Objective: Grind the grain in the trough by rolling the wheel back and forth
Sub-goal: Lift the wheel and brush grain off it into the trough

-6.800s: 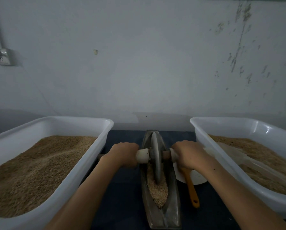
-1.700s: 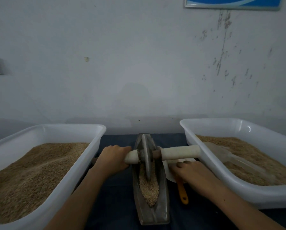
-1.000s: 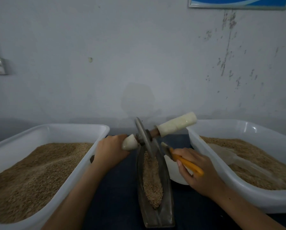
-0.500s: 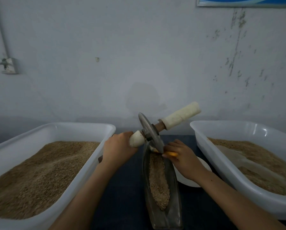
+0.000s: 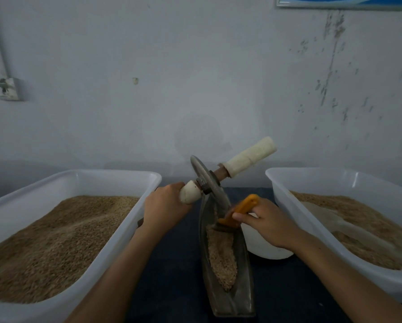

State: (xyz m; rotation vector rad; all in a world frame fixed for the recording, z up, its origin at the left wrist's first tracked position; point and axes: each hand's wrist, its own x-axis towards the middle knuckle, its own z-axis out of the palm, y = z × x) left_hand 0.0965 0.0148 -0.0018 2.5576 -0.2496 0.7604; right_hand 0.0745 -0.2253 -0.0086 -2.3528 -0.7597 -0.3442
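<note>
A narrow metal trough (image 5: 242,271) lies lengthwise between my arms, with a strip of grain (image 5: 221,252) in it. The metal wheel (image 5: 207,183) is tilted over the trough's far end, its right handle (image 5: 251,157) raised and free. My left hand (image 5: 165,208) grips the wheel's left handle. My right hand (image 5: 265,220) holds an orange-handled brush (image 5: 239,209) whose head rests in the trough against the lower edge of the wheel.
A white tub of grain (image 5: 116,234) stands at the left and another white tub (image 5: 288,206) at the right, with a clear scoop lying in its grain. A white bowl (image 5: 265,250) sits under my right wrist. A wall rises just behind the dark table.
My right hand let go of the wheel's right handle and picked up the orange brush. My left hand tilted the wheel up at the trough's far end. The brush now rests in the trough.
</note>
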